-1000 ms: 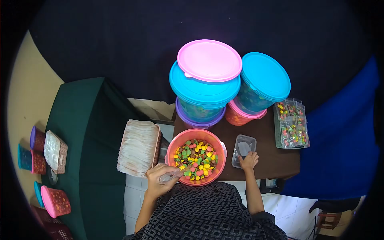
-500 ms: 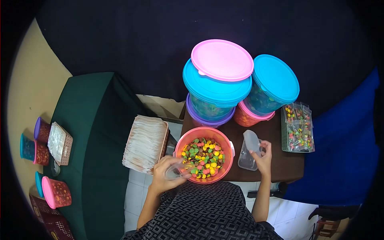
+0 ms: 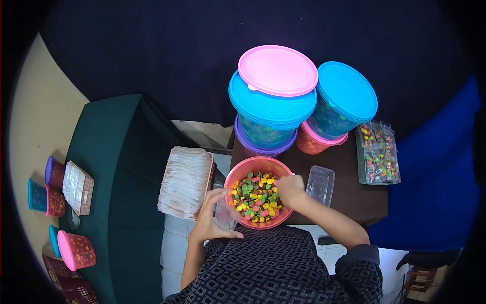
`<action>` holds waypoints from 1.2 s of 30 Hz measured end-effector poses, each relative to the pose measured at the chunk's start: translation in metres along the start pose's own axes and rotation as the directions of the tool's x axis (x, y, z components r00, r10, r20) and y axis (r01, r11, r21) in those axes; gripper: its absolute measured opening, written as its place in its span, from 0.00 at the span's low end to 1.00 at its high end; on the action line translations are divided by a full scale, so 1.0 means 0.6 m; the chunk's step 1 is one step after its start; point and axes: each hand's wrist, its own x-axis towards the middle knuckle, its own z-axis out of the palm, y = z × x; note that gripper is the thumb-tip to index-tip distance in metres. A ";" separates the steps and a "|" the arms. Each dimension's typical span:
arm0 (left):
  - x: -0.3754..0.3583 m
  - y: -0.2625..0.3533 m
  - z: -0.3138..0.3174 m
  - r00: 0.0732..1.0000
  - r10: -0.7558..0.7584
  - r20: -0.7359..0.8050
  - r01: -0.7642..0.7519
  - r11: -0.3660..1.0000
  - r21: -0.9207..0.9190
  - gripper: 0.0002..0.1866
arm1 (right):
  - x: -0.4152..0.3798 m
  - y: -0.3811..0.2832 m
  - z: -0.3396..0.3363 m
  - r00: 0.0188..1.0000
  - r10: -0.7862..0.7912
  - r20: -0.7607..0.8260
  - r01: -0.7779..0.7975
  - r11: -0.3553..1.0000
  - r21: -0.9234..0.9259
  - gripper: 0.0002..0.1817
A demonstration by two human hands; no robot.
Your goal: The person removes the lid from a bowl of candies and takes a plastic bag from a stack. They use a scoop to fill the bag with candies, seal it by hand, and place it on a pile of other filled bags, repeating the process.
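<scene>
A coral-pink tub [image 3: 229, 178] stands open in front of me, filled with small round candy-like pieces [image 3: 255, 195] in yellow, green, pink and brown. At the tub's left side, my left hand [image 3: 208, 217] holds a clear plastic bag [image 3: 226, 216] between thumb and fingers, its mouth spread. My right hand [image 3: 292, 190] is closed in a fist at the tub's right inner rim, knuckles up. Its fingertips and whatever they hold are hidden. Right of that hand, a clear rectangular plastic container [image 3: 320, 183] lies on the brown table [image 3: 349, 202].
Lidded tubs with blue lids [image 3: 347, 91] and a pink lid [image 3: 278, 71] are stacked at the back. A basket of filled bags [image 3: 378, 154] stands at right. Flat white packets fill a basket [image 3: 186, 182] at left. More tubs [image 3: 76, 249] stand on the green-covered table.
My right hand has moved left from the clear container into the tub. The translucent piece it held is out of sight. My left hand has steadied, with the bag's mouth spread wider.
</scene>
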 end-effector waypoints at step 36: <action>-0.059 -0.060 0.007 0.905 -0.421 0.060 0.421 0.907 0.021 0.48 | 0.047 -0.032 0.099 0.973 -0.212 -0.093 0.225 0.961 0.160 0.24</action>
